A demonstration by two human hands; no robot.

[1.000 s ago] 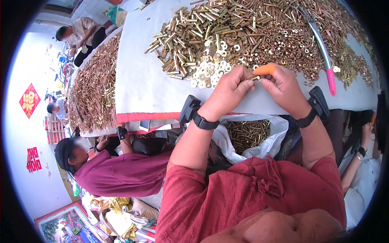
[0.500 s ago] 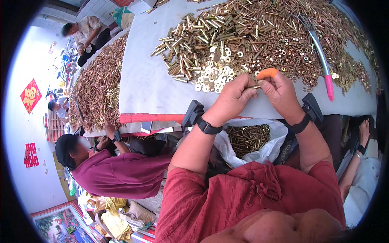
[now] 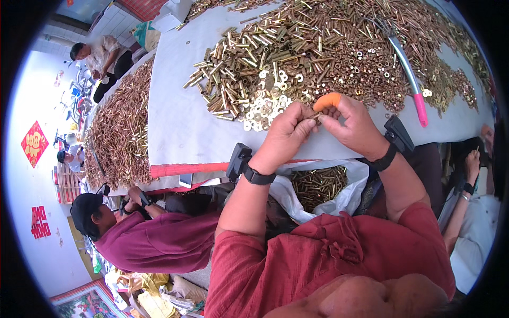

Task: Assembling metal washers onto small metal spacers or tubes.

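Note:
My left hand (image 3: pixel 290 130) and my right hand (image 3: pixel 351 127) meet over the table's near edge, both closed in a pinch. Between their fingertips is a small brass-coloured metal piece (image 3: pixel 317 117), mostly hidden, so its exact kind is unclear. An orange finger cover (image 3: pixel 327 101) wraps a bent finger of my right hand. Just beyond my left hand lies a heap of flat round washers (image 3: pixel 263 105). Brass-coloured metal sleeves (image 3: pixel 233 69) are piled behind them, and small nuts (image 3: pixel 366 79) spread beyond my right hand.
A curved silver tool with a pink handle (image 3: pixel 420 110) lies on the right of the pale tabletop (image 3: pixel 177 116). Below the edge, a white bag (image 3: pixel 356 185) holds many metal pieces. A person in purple (image 3: pixel 159 241) works at the left beside another heap (image 3: pixel 122 132); another person's arm (image 3: pixel 460 212) is at right.
My hands, still pinched together, appear slightly left and lower in the picture, as the whole view has shifted. The person in purple has turned the head and drawn a raised hand down.

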